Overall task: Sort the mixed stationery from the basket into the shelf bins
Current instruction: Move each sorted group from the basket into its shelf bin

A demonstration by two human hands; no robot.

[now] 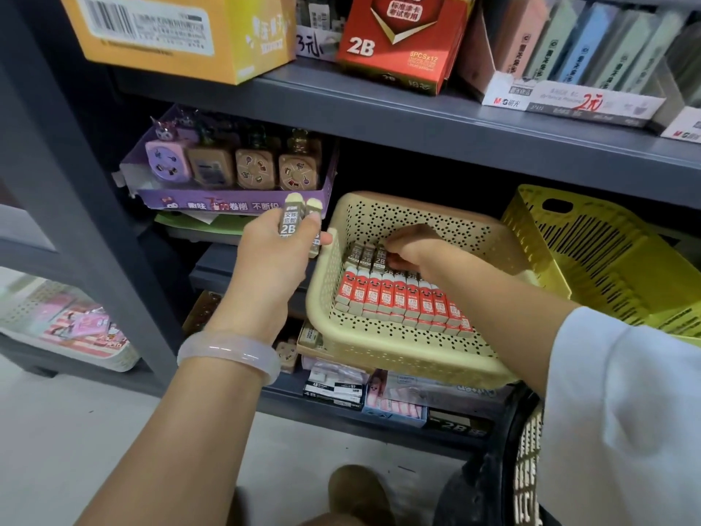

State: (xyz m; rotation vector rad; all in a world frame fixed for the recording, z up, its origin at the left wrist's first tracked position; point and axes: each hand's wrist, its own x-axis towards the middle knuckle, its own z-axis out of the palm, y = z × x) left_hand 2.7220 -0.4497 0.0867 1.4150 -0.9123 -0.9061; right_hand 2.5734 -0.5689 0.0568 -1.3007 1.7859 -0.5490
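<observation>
The left hand (280,241) pinches two brown 2B erasers (294,222) beside the beige bin (379,351); the right hand's (407,246) fingers curl on the brown row (366,256) inside. A nudge could topple it.

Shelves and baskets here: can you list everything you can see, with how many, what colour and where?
beige basket: one, perforated, on the middle shelf
red-sleeved erasers: one row, too tightly packed to count, front of the beige basket
brown 2B erasers: several, in a row behind the red ones
yellow basket: one, right of the beige basket
purple display box: one, holding purple and tan sharpeners, left of the beige basket
red 2B box: one, top shelf
orange carton: one, top shelf, left
pastel eraser blocks: several, white tray, top right
left hand: holds two brown 2B erasers
right hand: fingers on the brown row in the basket
</observation>
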